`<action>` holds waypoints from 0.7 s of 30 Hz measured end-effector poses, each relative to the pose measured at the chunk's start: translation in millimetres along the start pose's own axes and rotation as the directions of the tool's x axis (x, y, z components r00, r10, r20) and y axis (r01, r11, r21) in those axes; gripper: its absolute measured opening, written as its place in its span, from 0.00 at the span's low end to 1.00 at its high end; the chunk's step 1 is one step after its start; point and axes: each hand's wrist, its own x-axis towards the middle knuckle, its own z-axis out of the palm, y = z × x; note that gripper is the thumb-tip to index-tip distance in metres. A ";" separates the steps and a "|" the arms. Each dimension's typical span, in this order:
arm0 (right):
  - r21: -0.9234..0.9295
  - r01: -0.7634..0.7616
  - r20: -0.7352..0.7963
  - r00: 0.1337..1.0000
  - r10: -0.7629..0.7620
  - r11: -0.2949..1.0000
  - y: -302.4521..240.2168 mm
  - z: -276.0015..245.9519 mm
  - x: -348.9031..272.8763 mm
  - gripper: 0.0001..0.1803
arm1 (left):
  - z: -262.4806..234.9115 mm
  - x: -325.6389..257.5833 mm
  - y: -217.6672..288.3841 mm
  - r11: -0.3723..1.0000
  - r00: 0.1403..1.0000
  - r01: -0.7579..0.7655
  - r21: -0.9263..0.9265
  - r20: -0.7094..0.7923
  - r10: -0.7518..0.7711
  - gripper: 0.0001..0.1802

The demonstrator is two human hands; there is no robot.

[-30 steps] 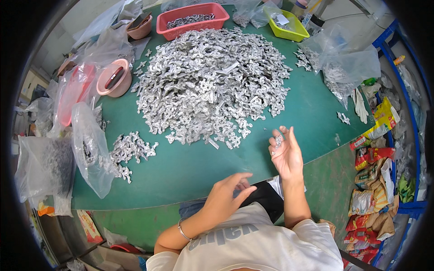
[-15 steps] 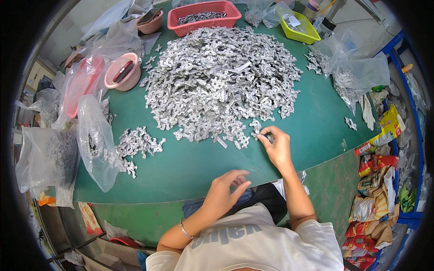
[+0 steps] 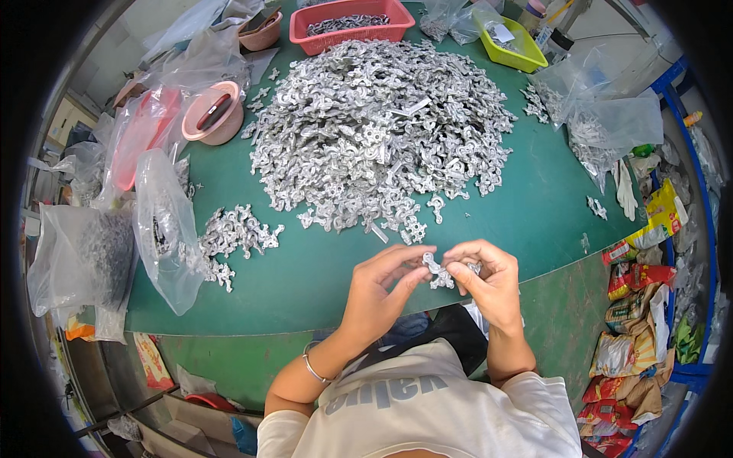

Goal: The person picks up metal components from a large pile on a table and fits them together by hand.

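Close to the table's near edge, my right hand (image 3: 492, 282) pinches a small silver cast-metal part (image 3: 440, 276) with rounded lobes between thumb and fingers. A bit of similar metal also shows among the right fingers; whether it belongs to the same part, I cannot tell. My left hand (image 3: 378, 290) meets the part from the left, thumb below and fingers above its end, fingertips against it. Beyond both hands rises a big heap of like silver parts (image 3: 374, 137), with one loose part (image 3: 435, 208) at its near edge.
A smaller pile of parts (image 3: 237, 233) lies left on the green table (image 3: 321, 278), beside filled clear bags (image 3: 84, 259). A pink bowl (image 3: 217, 137), red basket (image 3: 351, 38) and yellow-green basket (image 3: 527, 57) ring the heap. At right are a plastic bag (image 3: 634, 126) and white glove (image 3: 624, 191).
My right hand has drawn back from the heap's edge toward me, bringing a metal part. My left hand has lifted forward to meet it. The whole view has shifted slightly.
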 end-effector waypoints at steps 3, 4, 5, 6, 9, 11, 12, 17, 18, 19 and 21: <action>0.021 0.013 -0.024 1.000 -0.013 1.000 -2.5 0.4 -2.2 0.08 | 2.7 -1.1 9.1 0.982 0.998 0.047 -0.185 -0.022 -0.052 0.18; 0.012 0.005 -0.021 1.000 -0.005 1.000 -2.7 -0.8 -3.2 0.09 | 4.6 -0.5 14.7 0.962 0.994 0.063 -0.266 -0.069 -0.085 0.17; 0.011 0.005 -0.024 1.000 -0.004 1.000 -2.1 -1.4 -3.3 0.09 | 4.7 -0.3 18.8 0.962 0.994 0.065 -0.267 -0.066 -0.085 0.17; 0.007 0.000 -0.025 1.000 0.000 1.000 -1.1 -2.0 -3.1 0.08 | 4.0 -0.2 22.4 0.992 0.999 0.027 -0.120 -0.036 -0.031 0.16; -0.005 0.001 -0.040 0.999 -0.001 1.000 -2.3 -0.2 -0.7 0.08 | -0.3 -1.4 21.9 0.990 0.995 -0.088 0.108 0.049 0.083 0.15; -0.012 0.005 -0.052 0.999 -0.005 1.000 -5.6 1.9 -0.7 0.07 | -4.0 -2.8 17.5 0.970 0.985 -0.159 0.185 0.099 0.143 0.15; 0.045 -0.073 -0.034 0.997 0.074 0.996 -8.6 2.2 -1.3 0.07 | -5.6 -3.2 14.7 0.964 0.980 -0.190 0.185 0.091 0.176 0.14; 0.221 -0.134 0.099 0.988 0.114 0.966 -7.4 -3.2 -5.8 0.07 | -1.5 -7.2 20.0 0.997 0.998 -0.011 -0.079 -0.061 0.006 0.10; 0.169 -0.096 0.085 0.993 0.082 0.981 -6.4 -2.5 -7.1 0.07 | -1.2 -7.4 22.0 0.982 0.995 0.068 -0.177 -0.066 -0.081 0.09; 0.117 -0.058 0.074 0.996 0.050 0.991 -6.1 -1.9 -7.8 0.07 | -0.9 -7.7 23.4 0.951 0.984 0.144 -0.273 -0.063 -0.167 0.08; 0.122 -0.063 0.067 0.996 0.055 0.991 -8.2 -0.8 -8.4 0.07 | -1.1 -9.3 24.2 0.922 0.977 0.188 -0.339 -0.029 -0.210 0.09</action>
